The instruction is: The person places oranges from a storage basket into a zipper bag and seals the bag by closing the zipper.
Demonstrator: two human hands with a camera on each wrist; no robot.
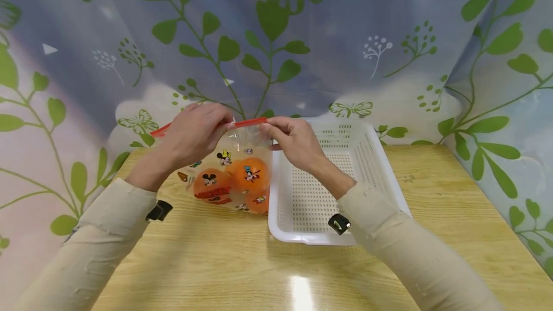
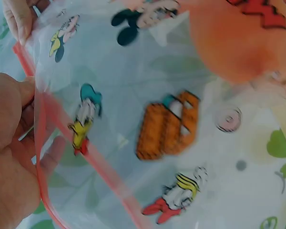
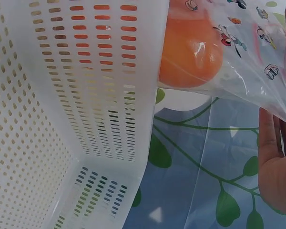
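A clear zip bag [image 1: 235, 150] printed with cartoon figures stands on the table, left of a white basket. Inside its lower part lie round oranges [image 1: 255, 174], three of them showing in the head view. My left hand [image 1: 196, 131] pinches the red zip strip [image 1: 252, 122] near its middle. At the strip's right end, my right hand [image 1: 298, 140] pinches the bag's top corner between thumb and fingers. The left wrist view shows the left hand [image 2: 12, 152] at the bag's red edge. In the right wrist view, the right hand [image 3: 279, 176] is partly cut off.
The white perforated basket [image 1: 281, 232] stands right against the bag, below my right forearm. Both rest on a light wooden table [image 1: 207, 263]. A patterned cloth [image 1: 337, 52] with leaves and butterflies hangs behind the table and along its sides.
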